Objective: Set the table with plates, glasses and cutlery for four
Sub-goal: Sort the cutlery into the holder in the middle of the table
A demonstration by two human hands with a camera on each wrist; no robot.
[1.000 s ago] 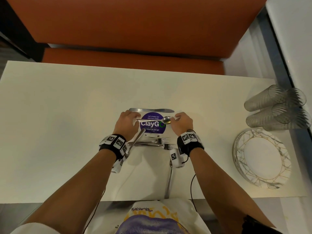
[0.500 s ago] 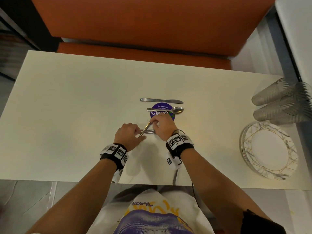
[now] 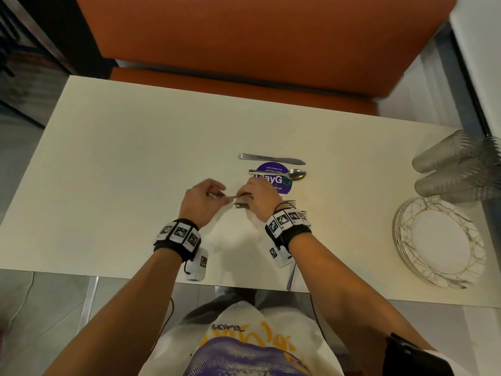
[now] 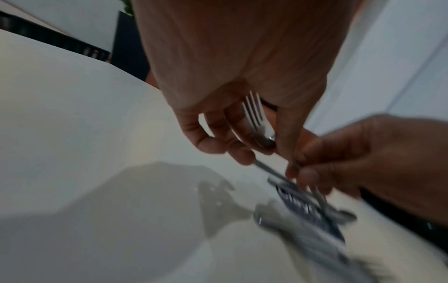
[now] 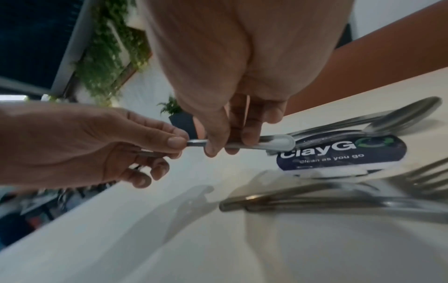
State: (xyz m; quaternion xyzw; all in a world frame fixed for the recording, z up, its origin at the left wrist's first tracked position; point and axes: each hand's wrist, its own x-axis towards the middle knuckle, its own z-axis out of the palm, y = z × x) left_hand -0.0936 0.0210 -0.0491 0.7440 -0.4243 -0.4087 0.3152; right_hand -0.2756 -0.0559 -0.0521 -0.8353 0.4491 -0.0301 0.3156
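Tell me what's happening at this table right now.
A person is sorting cutlery at a white table. The left hand holds a fork and pinches the end of a piece of cutlery that the right hand also grips. More forks lie under the right wrist. A knife and a spoon lie by a purple sticker. The stacked plates and the glasses lying on their sides sit at the right end, so no places are laid yet.

White table (image 3: pixel 113 164), knife (image 3: pixel 271 158), spoon (image 3: pixel 296 174), seemingly two forks (image 5: pixel 339 199), plates (image 3: pixel 439 240)
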